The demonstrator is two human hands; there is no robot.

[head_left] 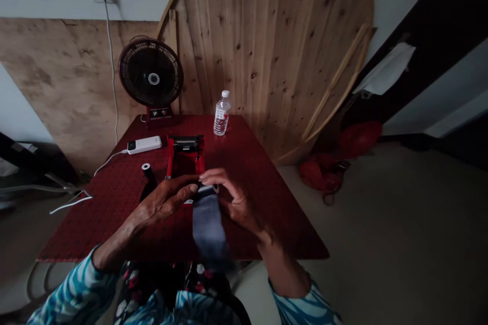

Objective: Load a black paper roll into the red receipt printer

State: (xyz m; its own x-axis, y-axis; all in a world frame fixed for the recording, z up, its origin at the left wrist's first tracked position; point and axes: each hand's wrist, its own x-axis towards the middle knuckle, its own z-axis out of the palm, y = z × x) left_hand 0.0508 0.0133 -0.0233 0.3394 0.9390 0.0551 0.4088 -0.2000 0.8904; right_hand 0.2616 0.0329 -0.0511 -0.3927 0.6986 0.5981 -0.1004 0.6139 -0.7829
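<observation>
- I'm getting dim, soft indoor light throughout
- Shadows pool beneath the left hand (163,202) on the red table (263,213)
- The grey strip (209,228) blurs toward its lower end
- The wide view bends at the edges

Grey-blue strip (208,226), dark red dotted table (251,183)

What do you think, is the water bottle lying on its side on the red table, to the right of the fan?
No, the water bottle is standing upright, not on its side. The head view shows it on the red table, to the right of the fan.
</observation>
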